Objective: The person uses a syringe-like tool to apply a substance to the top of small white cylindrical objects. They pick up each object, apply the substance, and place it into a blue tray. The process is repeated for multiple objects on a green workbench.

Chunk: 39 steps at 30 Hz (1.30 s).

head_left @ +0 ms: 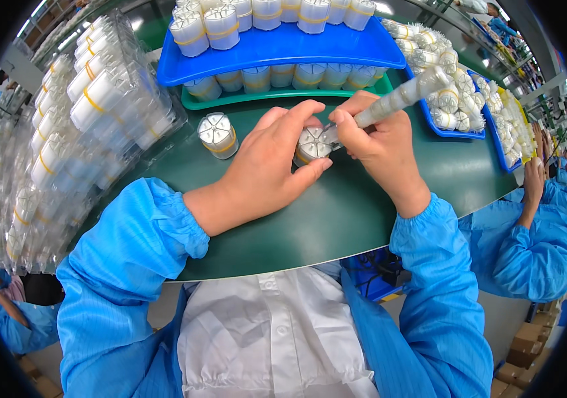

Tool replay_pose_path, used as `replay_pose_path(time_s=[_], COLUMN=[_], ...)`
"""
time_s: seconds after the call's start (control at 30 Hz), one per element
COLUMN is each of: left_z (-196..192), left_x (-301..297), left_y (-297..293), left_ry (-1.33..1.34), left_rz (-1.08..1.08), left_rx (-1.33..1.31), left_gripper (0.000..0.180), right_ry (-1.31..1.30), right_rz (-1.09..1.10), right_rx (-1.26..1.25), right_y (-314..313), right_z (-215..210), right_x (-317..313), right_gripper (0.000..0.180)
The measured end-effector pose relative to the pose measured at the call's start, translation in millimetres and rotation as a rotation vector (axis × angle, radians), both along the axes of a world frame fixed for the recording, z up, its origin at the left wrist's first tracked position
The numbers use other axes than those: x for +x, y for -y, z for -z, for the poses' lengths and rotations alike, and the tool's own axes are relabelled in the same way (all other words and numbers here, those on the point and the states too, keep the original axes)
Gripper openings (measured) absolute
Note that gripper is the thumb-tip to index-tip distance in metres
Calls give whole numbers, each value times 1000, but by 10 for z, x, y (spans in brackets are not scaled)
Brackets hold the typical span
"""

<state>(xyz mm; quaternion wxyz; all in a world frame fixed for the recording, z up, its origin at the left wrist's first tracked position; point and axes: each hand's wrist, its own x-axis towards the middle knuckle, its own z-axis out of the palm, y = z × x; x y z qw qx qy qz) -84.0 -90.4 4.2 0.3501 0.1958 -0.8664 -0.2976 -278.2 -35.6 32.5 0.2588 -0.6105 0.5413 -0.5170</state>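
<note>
My left hand [263, 166] curls around a white cylinder [312, 144] standing on the green table, fingers behind it and thumb at its front. The cylinder's top is split into wedge segments. My right hand [381, 142] is closed on a hand tool [399, 96] with a thick, whitish wrapped handle that points up to the right. Its thin tip meets the right side of the cylinder's top; what kind of tool it is, I cannot make out. Left of my left hand stands a similar cylinder [217, 135], bound with a yellow band.
Beyond my hands, a blue tray [283, 53] of banded cylinders is stacked over a green tray [257, 101] holding more. Clear plastic trays [154, 99] of cylinders pile up on the left. At right, blue bins [452, 133] hold white pieces, near a co-worker's blue sleeve [529, 245].
</note>
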Motion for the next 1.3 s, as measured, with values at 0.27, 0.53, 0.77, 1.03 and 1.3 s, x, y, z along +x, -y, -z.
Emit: replay_pose_path(time_s=[0.27,0.53,0.77,1.03,1.3], left_z=[-136,-408,-360,-883,-2265], left_x=[171,934,803,1077,2715], left_y=[-202,-375,6,-287,463], left_ry=[41,216,470,410,387], left_rz=[18,-307,-463,-356,-851], left_rx=[-106,-272,-450,-99,-127], left_gripper=[66,64,50,43,40], right_ry=[242,-137,-243,-317,-324], right_rz=[136,118,123,156,102], right_rx=[63,-105,-134,-147,-188], right_y=[46,46,115,125,33], right_z=[-50,186,215,272,214], right_x=[-56,-64,28,-11,34], right_gripper=[14,14,14,12,11])
